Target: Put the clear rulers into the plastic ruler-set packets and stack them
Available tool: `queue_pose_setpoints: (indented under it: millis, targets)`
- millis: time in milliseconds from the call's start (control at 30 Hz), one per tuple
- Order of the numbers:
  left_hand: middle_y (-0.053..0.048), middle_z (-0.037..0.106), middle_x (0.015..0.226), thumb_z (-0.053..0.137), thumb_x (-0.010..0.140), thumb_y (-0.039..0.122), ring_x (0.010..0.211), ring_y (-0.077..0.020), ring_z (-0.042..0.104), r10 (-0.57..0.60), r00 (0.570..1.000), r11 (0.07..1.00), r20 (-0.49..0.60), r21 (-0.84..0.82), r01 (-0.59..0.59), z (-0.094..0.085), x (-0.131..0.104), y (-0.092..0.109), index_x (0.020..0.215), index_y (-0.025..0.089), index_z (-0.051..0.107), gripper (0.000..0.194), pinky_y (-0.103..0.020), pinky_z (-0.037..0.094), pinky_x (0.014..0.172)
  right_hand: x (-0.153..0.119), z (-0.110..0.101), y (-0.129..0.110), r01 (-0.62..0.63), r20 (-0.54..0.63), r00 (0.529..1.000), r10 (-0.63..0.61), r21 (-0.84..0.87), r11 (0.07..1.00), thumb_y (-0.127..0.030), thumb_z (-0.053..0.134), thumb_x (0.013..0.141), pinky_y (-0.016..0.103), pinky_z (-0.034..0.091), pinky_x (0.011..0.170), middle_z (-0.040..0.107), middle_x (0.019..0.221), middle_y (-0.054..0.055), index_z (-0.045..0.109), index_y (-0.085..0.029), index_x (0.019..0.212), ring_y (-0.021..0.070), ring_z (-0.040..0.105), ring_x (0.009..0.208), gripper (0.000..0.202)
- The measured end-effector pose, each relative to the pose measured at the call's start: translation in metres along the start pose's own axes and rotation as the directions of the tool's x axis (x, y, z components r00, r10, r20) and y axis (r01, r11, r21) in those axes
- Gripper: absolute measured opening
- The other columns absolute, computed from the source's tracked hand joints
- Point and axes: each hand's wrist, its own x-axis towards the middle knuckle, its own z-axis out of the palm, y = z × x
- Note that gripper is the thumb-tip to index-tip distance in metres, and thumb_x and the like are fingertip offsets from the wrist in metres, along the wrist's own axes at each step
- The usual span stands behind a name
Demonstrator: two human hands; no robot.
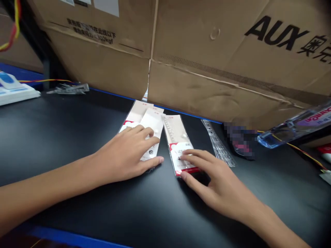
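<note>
Head view — left hand (pixel 126 153) lies loosely spread over overlapping packets (pixel 153 120) on the black table (pixel 90 213), right hand (pixel 219 182) touches the separate packet (pixel 177 131) just beside them, its grip impossible to tell — apparently a packet-arranging step, where shifting one calls for a light pinch.

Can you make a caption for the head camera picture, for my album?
Left hand on overlapping packets, right hand on another packet, atop a black table.
</note>
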Motion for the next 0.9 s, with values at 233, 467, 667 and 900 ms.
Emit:
queue_pose_setpoints:
  millis: [233,467,667,900]
  targets:
    - [-0.012,0.065,0.122,0.053,0.096,0.058,0.110,-0.0323,0.061,0.023,1.000,0.997,0.009,-0.080,-0.023,0.000,0.001,0.001,0.117,0.022,0.068,0.044,-0.046,0.049,0.092,0.004,0.008,0.003,-0.034,-0.045,0.999,0.026,-0.189,0.981,-0.040,0.052,0.103,0.049,0.053,0.097,0.066,0.134,0.008,0.066,-0.025,0.129,0.0286,0.061,0.112,0.033]
    - [-0.005,0.069,0.108,0.056,0.098,0.044,0.096,-0.0242,0.066,0.124,0.989,0.960,0.084,-0.262,-0.098,-0.004,-0.002,0.010,0.111,0.025,0.064,0.025,-0.034,0.048,0.081,0.014,-0.003,0.045,-0.099,-0.293,0.955,0.036,-0.202,0.974,-0.043,0.054,0.101,0.049,0.045,0.111,0.060,0.145,0.013,0.061,-0.017,0.139,0.0314,0.053,0.134,0.047]
    - [-0.002,0.067,0.087,0.052,0.097,0.047,0.078,-0.0235,0.064,-0.105,0.979,0.958,0.175,-0.247,0.147,-0.006,0.000,0.008,0.113,0.024,0.054,0.028,-0.032,0.041,0.062,0.018,-0.029,0.083,-0.469,-0.248,0.881,0.403,-0.339,0.816,-0.042,0.057,0.092,0.050,0.056,0.085,0.077,0.114,0.011,0.075,-0.019,0.116,0.0372,0.071,0.104,0.037]
    - [-0.002,0.066,0.088,0.057,0.091,0.056,0.079,-0.0256,0.063,-0.204,0.975,0.952,0.087,-0.216,0.218,0.007,0.000,0.001,0.112,0.024,0.057,0.038,-0.034,0.039,0.063,0.017,-0.033,0.087,-0.581,-0.389,0.788,0.478,-0.210,0.786,-0.033,0.066,0.081,0.044,0.057,0.082,0.080,0.090,0.003,0.078,-0.025,0.100,0.0314,0.076,0.090,0.024]
